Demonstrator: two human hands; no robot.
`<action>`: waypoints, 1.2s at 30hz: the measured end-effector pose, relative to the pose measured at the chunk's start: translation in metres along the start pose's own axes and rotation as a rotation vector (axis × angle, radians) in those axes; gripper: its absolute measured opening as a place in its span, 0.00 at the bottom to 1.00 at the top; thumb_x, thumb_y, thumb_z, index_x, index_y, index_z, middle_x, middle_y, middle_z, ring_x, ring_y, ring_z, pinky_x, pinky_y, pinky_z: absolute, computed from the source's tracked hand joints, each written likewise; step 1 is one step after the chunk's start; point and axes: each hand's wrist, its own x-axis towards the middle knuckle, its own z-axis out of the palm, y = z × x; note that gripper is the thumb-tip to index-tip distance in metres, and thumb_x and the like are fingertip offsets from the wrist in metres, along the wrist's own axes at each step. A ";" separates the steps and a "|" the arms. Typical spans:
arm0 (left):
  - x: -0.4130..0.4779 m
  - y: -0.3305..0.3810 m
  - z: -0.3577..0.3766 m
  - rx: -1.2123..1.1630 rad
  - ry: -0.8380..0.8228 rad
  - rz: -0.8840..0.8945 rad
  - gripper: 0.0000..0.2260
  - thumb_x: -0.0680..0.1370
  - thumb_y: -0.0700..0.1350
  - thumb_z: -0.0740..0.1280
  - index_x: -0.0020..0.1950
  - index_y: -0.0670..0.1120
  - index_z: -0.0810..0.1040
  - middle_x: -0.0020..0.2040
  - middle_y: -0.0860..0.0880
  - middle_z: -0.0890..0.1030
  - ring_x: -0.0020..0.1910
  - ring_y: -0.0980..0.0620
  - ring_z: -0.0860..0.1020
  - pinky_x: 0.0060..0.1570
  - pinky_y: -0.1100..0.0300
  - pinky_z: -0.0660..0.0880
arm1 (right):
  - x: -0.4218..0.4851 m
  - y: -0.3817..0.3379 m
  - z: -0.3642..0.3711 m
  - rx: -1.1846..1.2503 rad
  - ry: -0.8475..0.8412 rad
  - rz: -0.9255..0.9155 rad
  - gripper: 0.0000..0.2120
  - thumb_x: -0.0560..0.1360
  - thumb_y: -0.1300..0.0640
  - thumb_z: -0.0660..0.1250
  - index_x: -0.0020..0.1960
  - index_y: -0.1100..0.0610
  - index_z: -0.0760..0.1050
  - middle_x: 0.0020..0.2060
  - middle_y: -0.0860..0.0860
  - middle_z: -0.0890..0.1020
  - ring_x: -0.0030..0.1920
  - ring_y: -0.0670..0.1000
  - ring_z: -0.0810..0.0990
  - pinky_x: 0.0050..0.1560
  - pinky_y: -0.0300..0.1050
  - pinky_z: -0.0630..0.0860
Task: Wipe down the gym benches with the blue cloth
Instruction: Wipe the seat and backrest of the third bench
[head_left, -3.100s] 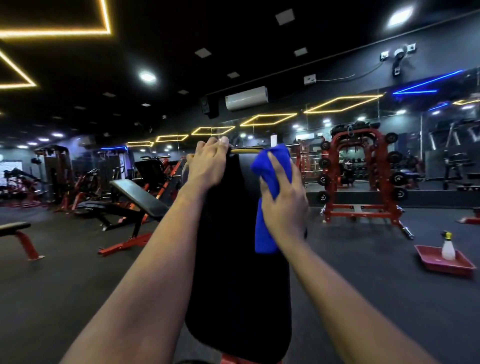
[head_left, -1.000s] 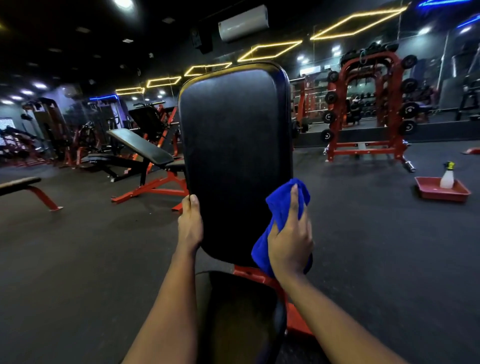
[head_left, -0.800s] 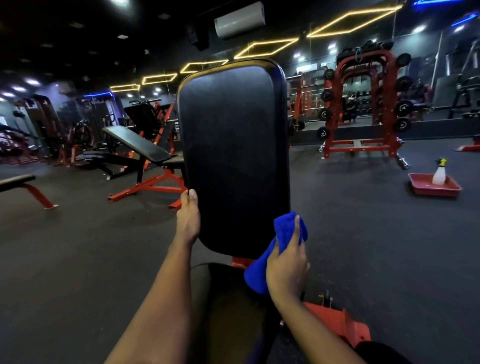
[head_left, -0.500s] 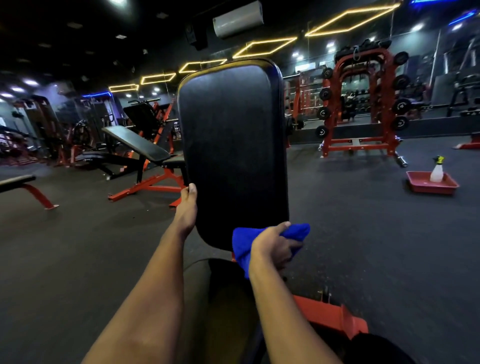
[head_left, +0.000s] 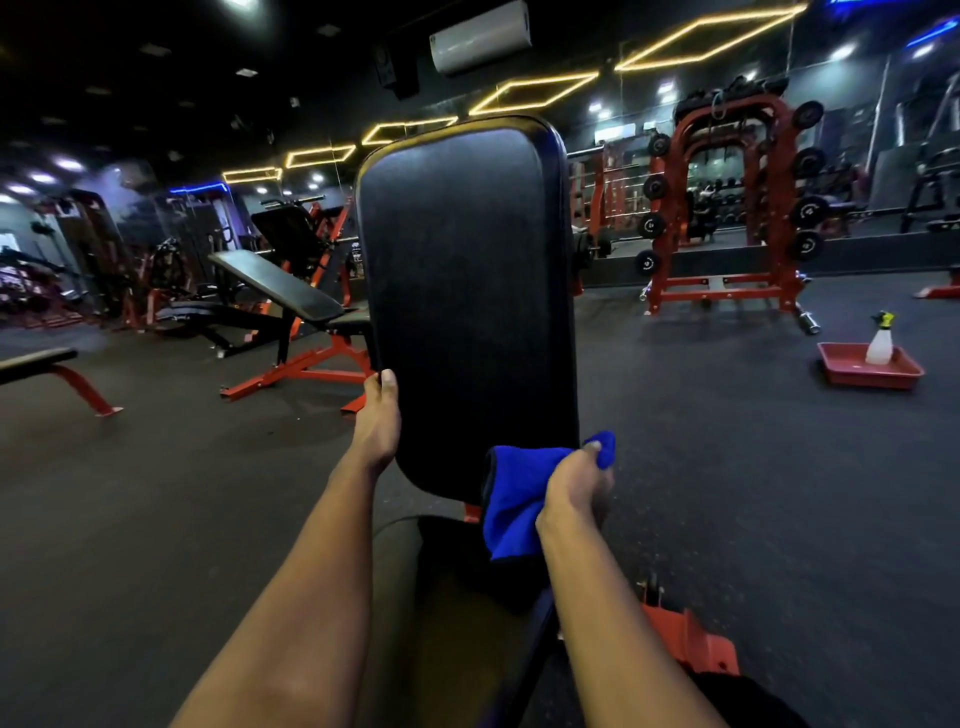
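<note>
Down at the lower right corner of the upright backrest pad (head_left: 467, 301), the blue cloth (head_left: 511, 499) is bunched in the right hand (head_left: 576, 480). The fingers (head_left: 595, 447) of that hand are curled tight round it. A small end of the cloth pokes out past the fingertips, and the larger fold hangs on the inner side of the fist, overlapping the pad's bottom edge. How hard it presses on the black vinyl cannot be told. The left hand (head_left: 379, 421) grips the pad's left edge a little higher than the right-hand fingers. Its thumb (head_left: 388, 379) lies up along the front rim, and its other fingers go behind the pad, out of sight. Below both hands, between the forearms, lies the dark seat pad (head_left: 447, 582). Part of the bench's red frame (head_left: 691, 644) shows just to the right of the right forearm. Well beyond the right-hand fingers and off to their right, a red tray (head_left: 852, 376) sits on the dark floor (head_left: 727, 493) with a white spray bottle (head_left: 880, 345) standing upright in it. Farther back on that side a red weight rack (head_left: 727, 296) loaded with plates stands before a mirrored wall. Well apart to the left of the left-hand fingers stands an incline bench (head_left: 280, 283) on red legs, and a flat bench (head_left: 36, 358) shows at the frame's left edge.
</note>
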 end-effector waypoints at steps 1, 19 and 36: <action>0.000 0.000 0.001 0.004 0.007 0.003 0.27 0.84 0.60 0.46 0.79 0.48 0.54 0.76 0.39 0.64 0.73 0.37 0.64 0.67 0.48 0.63 | 0.001 -0.012 -0.002 -0.062 0.003 -0.071 0.23 0.82 0.42 0.54 0.65 0.56 0.76 0.57 0.59 0.81 0.59 0.64 0.78 0.63 0.56 0.72; 0.058 0.062 -0.020 -0.113 0.135 0.267 0.28 0.75 0.76 0.45 0.63 0.65 0.74 0.65 0.47 0.78 0.65 0.41 0.75 0.66 0.37 0.68 | -0.034 -0.234 0.078 -0.316 -0.181 -1.063 0.23 0.83 0.40 0.48 0.72 0.50 0.64 0.64 0.56 0.71 0.61 0.56 0.73 0.55 0.48 0.67; 0.115 0.215 -0.057 -0.293 0.117 -0.142 0.42 0.64 0.83 0.46 0.53 0.55 0.82 0.61 0.41 0.81 0.57 0.45 0.79 0.63 0.43 0.71 | -0.079 -0.324 0.184 -1.562 -0.634 -1.624 0.26 0.81 0.40 0.56 0.78 0.41 0.58 0.69 0.58 0.69 0.61 0.63 0.73 0.57 0.57 0.69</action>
